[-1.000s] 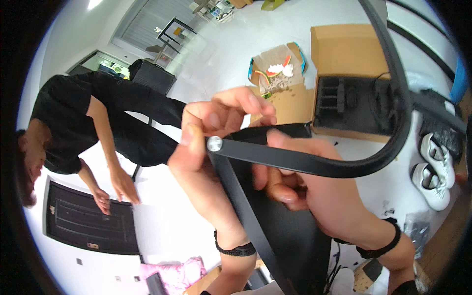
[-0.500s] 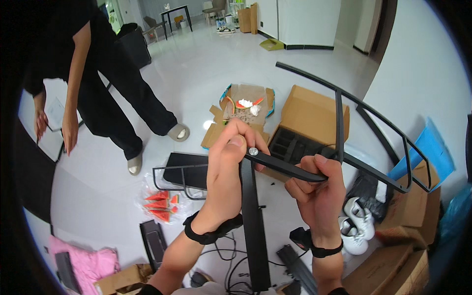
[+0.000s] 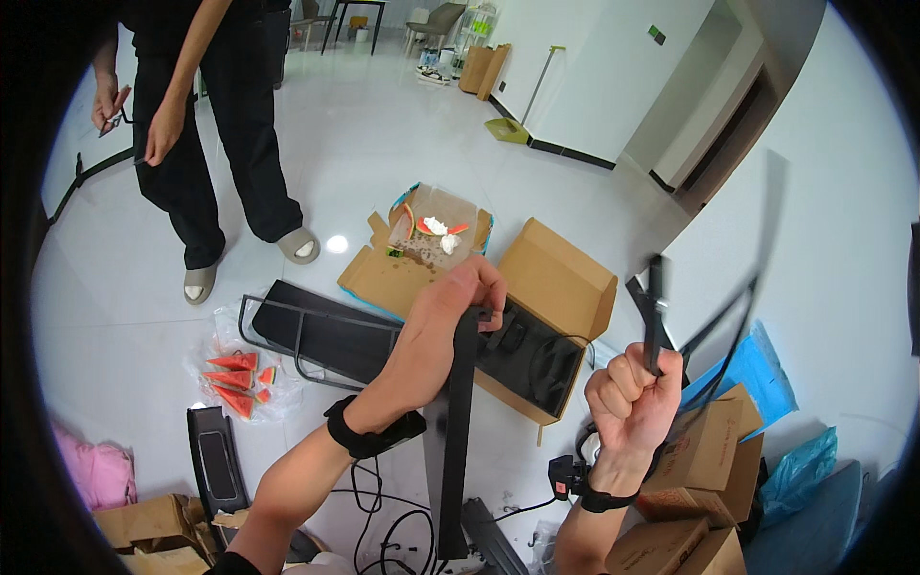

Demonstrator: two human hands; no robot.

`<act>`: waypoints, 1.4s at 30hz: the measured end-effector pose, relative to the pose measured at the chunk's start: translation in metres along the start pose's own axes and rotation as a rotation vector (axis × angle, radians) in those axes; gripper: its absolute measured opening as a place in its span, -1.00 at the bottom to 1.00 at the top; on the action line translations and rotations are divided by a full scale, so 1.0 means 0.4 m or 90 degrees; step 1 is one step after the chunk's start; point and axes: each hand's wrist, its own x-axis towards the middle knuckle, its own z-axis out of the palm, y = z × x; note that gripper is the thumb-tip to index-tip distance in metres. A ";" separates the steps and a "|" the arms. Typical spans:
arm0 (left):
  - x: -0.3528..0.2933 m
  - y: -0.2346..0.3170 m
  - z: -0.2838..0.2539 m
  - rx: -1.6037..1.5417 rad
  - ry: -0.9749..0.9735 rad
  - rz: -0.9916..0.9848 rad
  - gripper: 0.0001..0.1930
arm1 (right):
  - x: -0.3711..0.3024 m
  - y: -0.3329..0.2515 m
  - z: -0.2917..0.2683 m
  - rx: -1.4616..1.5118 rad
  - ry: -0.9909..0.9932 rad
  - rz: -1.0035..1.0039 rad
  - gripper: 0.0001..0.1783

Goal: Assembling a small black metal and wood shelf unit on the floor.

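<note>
The black frame (image 3: 655, 307) in the right hand (image 3: 632, 398) is blurred; the picture's top crops the standing person (image 3: 240, 125).

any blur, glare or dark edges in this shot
Head view: motion smears the black frame in the right hand, while the black bar in the left hand looks crisper; a white glare spot shines on the floor; fisheye blackness rounds the corners.

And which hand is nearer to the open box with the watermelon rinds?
Left. In this view, the left hand appears at the lower-right edge of the box; the right hand is farther right and lower.
</note>
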 end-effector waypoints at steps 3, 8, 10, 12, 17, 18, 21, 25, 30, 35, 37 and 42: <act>-0.001 0.008 0.008 -0.003 -0.010 0.037 -0.58 | -0.013 -0.009 0.019 -0.007 0.001 -0.010 -0.52; -0.020 0.005 -0.012 0.018 -0.001 0.037 -0.68 | -0.028 0.011 0.003 0.061 -0.025 0.124 -0.49; -0.021 0.016 -0.002 -0.005 -0.001 0.028 -0.70 | -0.024 0.006 -0.004 0.064 -0.005 0.152 -0.51; -0.022 0.019 -0.001 0.025 -0.054 0.014 -0.80 | -0.024 -0.004 0.002 0.031 0.014 0.156 -0.51; -0.039 0.063 0.023 0.091 -0.089 0.052 -0.86 | -0.028 0.013 0.041 -0.157 0.127 0.163 -0.52; -0.042 0.071 0.027 0.126 -0.103 0.079 -0.80 | -0.027 0.020 0.048 -0.158 0.124 0.164 -0.52; -0.063 0.076 0.040 0.153 -0.061 0.117 -0.74 | -0.024 0.046 0.073 -0.167 0.152 0.148 -0.52; -0.083 0.075 0.043 0.156 -0.003 0.140 -0.78 | -0.024 0.074 0.086 -0.181 0.154 0.145 -0.53; -0.080 0.085 0.063 0.196 0.035 0.159 -0.85 | -0.024 0.100 0.093 -0.251 0.200 0.104 -0.54; -0.080 0.076 0.072 0.191 0.078 0.115 -0.85 | -0.014 0.092 0.060 -0.337 0.242 0.004 -0.59; -0.074 0.082 0.075 0.205 0.076 0.102 -0.85 | -0.010 0.065 0.047 -0.366 0.284 -0.080 -0.59; -0.067 0.072 0.056 0.220 0.063 0.139 -0.87 | -0.032 -0.059 -0.086 -0.625 0.164 -0.170 -0.53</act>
